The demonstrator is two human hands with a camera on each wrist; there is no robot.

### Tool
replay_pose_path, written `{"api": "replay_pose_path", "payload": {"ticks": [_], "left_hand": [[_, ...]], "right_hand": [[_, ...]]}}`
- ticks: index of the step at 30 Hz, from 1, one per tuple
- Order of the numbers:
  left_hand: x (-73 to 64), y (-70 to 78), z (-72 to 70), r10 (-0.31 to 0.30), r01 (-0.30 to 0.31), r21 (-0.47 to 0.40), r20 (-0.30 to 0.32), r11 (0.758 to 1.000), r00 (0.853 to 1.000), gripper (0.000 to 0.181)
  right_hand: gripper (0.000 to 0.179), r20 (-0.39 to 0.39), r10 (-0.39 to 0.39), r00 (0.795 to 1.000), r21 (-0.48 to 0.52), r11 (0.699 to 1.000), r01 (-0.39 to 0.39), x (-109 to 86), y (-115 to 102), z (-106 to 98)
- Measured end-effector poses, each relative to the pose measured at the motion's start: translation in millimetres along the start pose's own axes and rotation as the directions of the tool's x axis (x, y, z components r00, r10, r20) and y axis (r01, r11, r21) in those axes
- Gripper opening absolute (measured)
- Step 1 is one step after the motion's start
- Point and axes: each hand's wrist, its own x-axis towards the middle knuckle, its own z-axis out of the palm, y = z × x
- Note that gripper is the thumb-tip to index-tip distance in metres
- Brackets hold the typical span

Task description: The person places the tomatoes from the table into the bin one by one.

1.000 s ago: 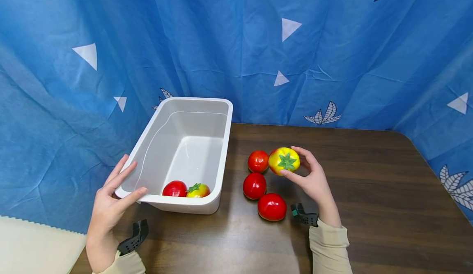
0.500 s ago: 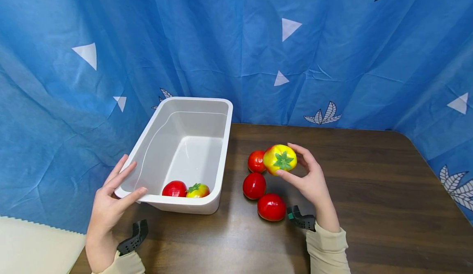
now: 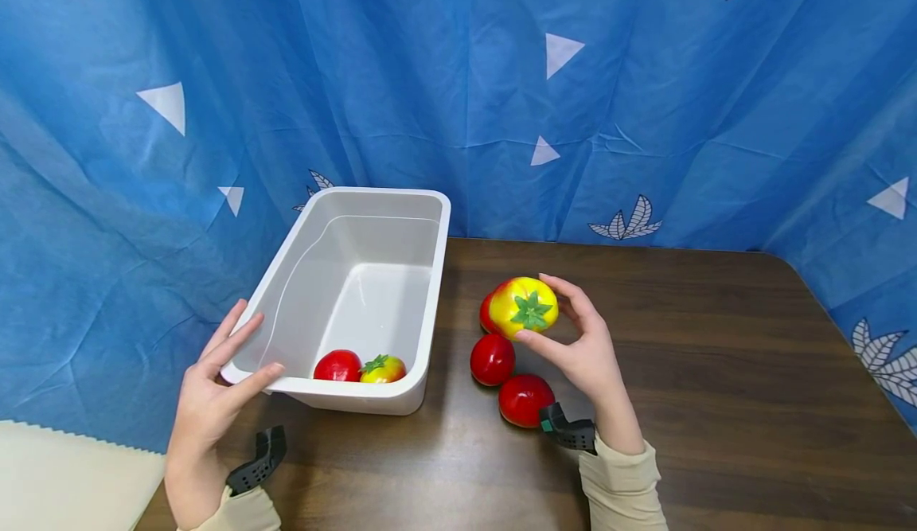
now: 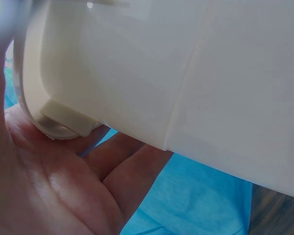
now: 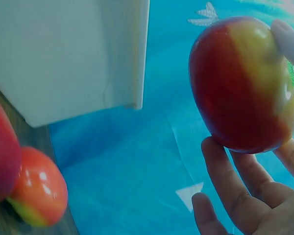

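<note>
Head: right grip (image 3: 586, 352) holds glossy rounded fruit (image 3: 517, 306); left grip (image 3: 208, 404), smooth bin (image 3: 358, 401).

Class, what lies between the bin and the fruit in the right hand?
In the head view, a red fruit, partly hidden by the held fruit, then a bare strip of table up to the bin.

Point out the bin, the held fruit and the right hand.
Bin (image 3: 374, 304), head view: bare floor inside.
Held fruit (image 5: 232, 88), right wrist view: red side.
Right hand (image 3: 586, 349), head view: middle of the hand.
</note>
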Motion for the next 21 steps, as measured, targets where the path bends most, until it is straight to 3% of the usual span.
{"api": "replay_pose_path", "payload": {"ticks": [21], "left_hand": [[-0.2,-0.4,0.1,0.002,-0.002,-0.016,-0.005,1.000,1.000,0.068]], "right_hand": [[0.068,0.059,-0.038,0.998,0.036,0.999,0.036,-5.9,-19,38]]}}
